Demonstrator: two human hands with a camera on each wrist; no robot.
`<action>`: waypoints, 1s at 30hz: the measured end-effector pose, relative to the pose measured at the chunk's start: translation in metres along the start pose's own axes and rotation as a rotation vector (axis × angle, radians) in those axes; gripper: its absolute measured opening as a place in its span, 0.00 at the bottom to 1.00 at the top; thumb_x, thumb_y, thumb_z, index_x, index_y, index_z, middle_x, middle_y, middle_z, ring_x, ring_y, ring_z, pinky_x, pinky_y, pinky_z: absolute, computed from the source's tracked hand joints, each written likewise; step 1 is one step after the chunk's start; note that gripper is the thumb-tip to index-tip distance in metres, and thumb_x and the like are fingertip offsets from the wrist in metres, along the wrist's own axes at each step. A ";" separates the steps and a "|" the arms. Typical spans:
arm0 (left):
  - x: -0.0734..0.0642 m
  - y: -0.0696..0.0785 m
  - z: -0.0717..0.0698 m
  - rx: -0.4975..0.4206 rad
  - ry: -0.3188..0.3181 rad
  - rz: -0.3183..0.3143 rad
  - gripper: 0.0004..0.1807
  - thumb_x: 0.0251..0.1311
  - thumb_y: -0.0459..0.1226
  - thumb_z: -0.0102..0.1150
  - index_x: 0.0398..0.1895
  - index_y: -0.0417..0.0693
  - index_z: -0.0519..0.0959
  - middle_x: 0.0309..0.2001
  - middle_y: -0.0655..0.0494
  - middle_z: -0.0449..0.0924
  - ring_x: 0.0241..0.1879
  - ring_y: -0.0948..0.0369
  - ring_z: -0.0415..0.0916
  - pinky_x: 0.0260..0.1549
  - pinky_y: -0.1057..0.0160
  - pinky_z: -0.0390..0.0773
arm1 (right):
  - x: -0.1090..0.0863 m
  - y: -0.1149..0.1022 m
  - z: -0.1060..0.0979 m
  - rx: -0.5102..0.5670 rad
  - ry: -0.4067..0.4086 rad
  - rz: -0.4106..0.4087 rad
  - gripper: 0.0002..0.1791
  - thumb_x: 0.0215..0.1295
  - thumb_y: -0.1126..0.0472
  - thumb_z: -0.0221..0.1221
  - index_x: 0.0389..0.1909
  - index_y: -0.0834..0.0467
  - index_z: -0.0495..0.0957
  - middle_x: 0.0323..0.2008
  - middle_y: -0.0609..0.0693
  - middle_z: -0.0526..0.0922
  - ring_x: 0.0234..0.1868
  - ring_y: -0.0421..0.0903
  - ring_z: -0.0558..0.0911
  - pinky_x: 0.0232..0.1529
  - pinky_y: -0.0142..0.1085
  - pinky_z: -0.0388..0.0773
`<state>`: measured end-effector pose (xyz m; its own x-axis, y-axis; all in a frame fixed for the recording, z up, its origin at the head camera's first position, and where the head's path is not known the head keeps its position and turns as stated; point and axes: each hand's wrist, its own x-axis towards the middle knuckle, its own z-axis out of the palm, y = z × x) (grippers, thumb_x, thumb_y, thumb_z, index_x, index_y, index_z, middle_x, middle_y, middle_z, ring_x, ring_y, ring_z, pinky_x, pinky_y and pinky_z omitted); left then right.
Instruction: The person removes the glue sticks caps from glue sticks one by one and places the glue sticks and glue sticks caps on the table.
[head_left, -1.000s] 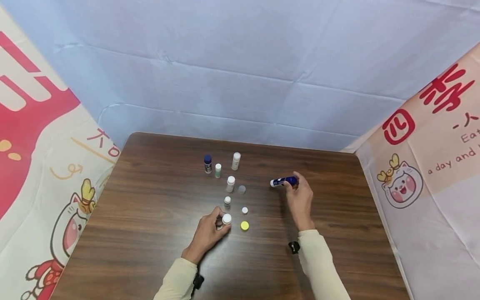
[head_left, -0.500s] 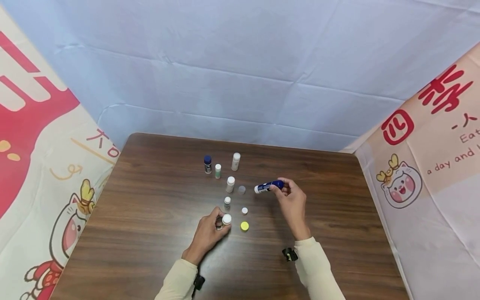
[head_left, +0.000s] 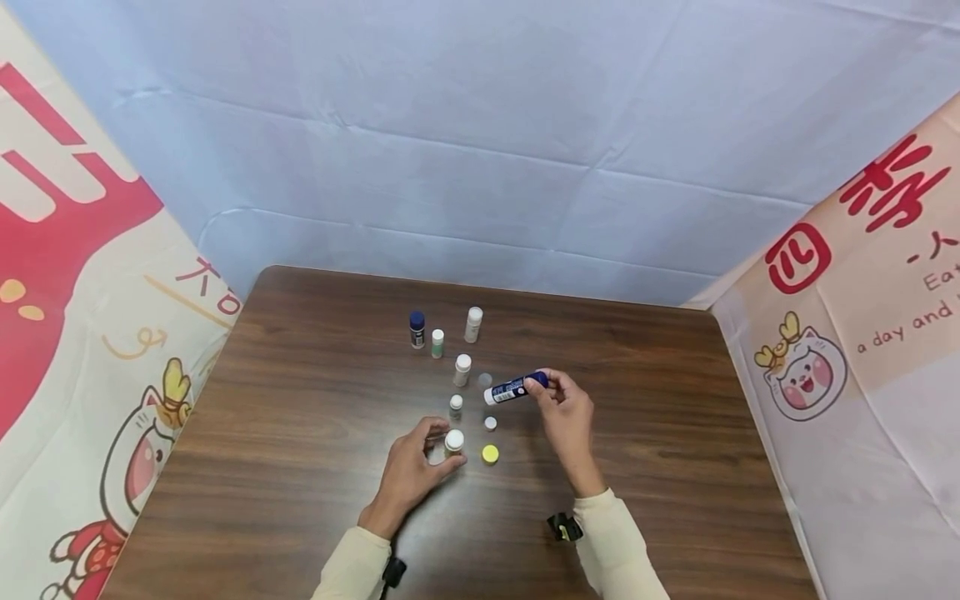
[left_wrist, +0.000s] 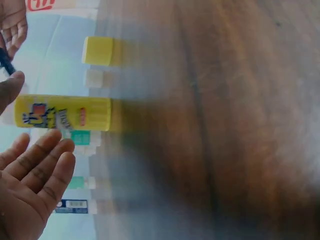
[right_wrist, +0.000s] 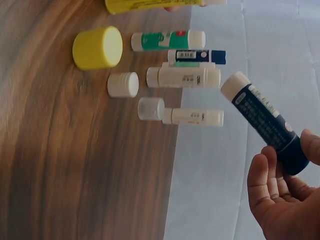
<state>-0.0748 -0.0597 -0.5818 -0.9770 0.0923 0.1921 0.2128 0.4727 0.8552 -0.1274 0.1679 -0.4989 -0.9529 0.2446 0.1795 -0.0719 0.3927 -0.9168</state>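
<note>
My right hand [head_left: 567, 421] pinches a dark blue glue stick [right_wrist: 265, 117] by its blue cap end. The stick is tilted in the air, its white end pointing left. In the head view my left hand [head_left: 408, 471] is spread around an upright yellow glue stick [left_wrist: 65, 113]. From above, mostly that stick's white top shows. The left wrist view has straight, loosened fingers [left_wrist: 57, 182] beside the yellow stick and the thumb on its other side. To the stick's right lies a yellow cap [head_left: 490, 454], with a small white cap [head_left: 491, 423] behind it.
Behind the yellow stick stands a small green-and-white glue stick [right_wrist: 167, 40]. Further back are white glue sticks [head_left: 462, 371] [head_left: 473, 325], a green one [head_left: 437, 344] and a blue-capped one [head_left: 417, 330]. A translucent cap [right_wrist: 151, 109] lies near them. A pale cloth wall [head_left: 480, 167] borders the wooden table [head_left: 300, 433].
My right hand has carried the blue glue stick leftward and nearer, towards the caps. My left fingers have loosened and spread around the yellow glue stick, which stays in place.
</note>
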 end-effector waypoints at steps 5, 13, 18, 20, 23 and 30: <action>0.001 0.005 -0.009 0.026 0.025 0.042 0.28 0.41 0.43 0.78 0.47 0.44 0.79 0.43 0.52 0.84 0.43 0.52 0.82 0.38 0.52 0.80 | -0.004 -0.007 -0.001 0.106 -0.033 0.072 0.15 0.56 0.64 0.69 0.40 0.69 0.81 0.30 0.62 0.83 0.25 0.41 0.80 0.23 0.24 0.71; 0.006 0.028 -0.021 0.097 0.064 0.103 0.28 0.41 0.42 0.79 0.47 0.43 0.80 0.44 0.50 0.83 0.43 0.51 0.81 0.41 0.52 0.80 | -0.016 -0.049 -0.005 0.205 -0.135 0.168 0.12 0.56 0.70 0.67 0.35 0.74 0.78 0.29 0.66 0.82 0.22 0.38 0.81 0.26 0.28 0.79; 0.011 0.042 -0.027 0.118 0.086 0.171 0.26 0.42 0.42 0.79 0.46 0.45 0.81 0.43 0.52 0.83 0.43 0.56 0.81 0.41 0.54 0.80 | -0.019 -0.053 -0.002 0.206 -0.141 0.165 0.10 0.54 0.70 0.68 0.32 0.73 0.78 0.23 0.59 0.83 0.21 0.42 0.81 0.23 0.28 0.77; 0.013 0.047 -0.029 0.119 0.093 0.198 0.26 0.42 0.42 0.78 0.46 0.46 0.81 0.43 0.53 0.83 0.44 0.58 0.81 0.42 0.55 0.80 | -0.020 -0.054 -0.002 0.214 -0.136 0.165 0.10 0.54 0.70 0.68 0.30 0.72 0.77 0.21 0.56 0.82 0.20 0.46 0.82 0.22 0.28 0.77; 0.015 0.053 -0.031 0.112 0.107 0.245 0.27 0.41 0.42 0.79 0.46 0.46 0.81 0.43 0.53 0.84 0.43 0.58 0.81 0.42 0.57 0.80 | -0.022 -0.056 -0.001 0.242 -0.134 0.172 0.10 0.54 0.70 0.69 0.27 0.71 0.76 0.19 0.55 0.82 0.19 0.46 0.81 0.22 0.29 0.78; 0.020 0.067 -0.030 0.062 0.101 0.331 0.29 0.37 0.37 0.81 0.46 0.41 0.80 0.42 0.49 0.84 0.40 0.54 0.81 0.38 0.56 0.81 | -0.028 -0.063 0.003 0.256 -0.159 0.184 0.13 0.55 0.68 0.68 0.24 0.68 0.72 0.19 0.66 0.80 0.15 0.37 0.78 0.19 0.29 0.77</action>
<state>-0.0801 -0.0523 -0.5060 -0.8484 0.1634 0.5035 0.5135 0.4847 0.7081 -0.0976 0.1336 -0.4474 -0.9893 0.1416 -0.0360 0.0526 0.1154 -0.9919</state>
